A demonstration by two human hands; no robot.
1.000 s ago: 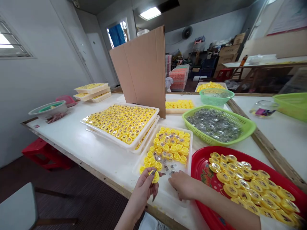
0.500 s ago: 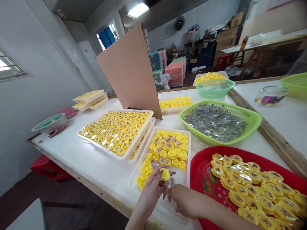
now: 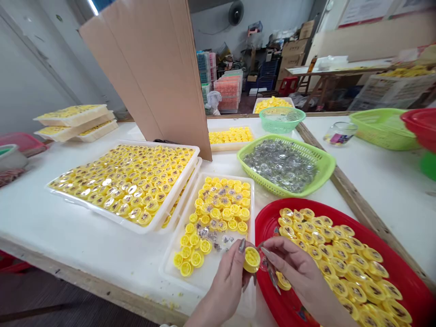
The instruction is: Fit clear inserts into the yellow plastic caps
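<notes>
1. Pinching a yellow plastic cap [image 3: 252,260] in the left hand [image 3: 226,284], thumb and fingers closed on its rim, hollow side turned up.
2. Showing no long axis, being round, and sitting just right of the left thumb.
3. Hovering nearer from the right: right hand [image 3: 294,270], right fingertips [image 3: 267,253] almost closed, just beside the cap; any hold on something small cannot be told.
4. Lying beneath: a red tray [image 3: 282,204] of caps, beside a white plastic tray [image 3: 235,175].

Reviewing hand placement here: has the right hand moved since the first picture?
Yes: the right hand has shifted rightward, from above the white tray to above the red tray.
</notes>
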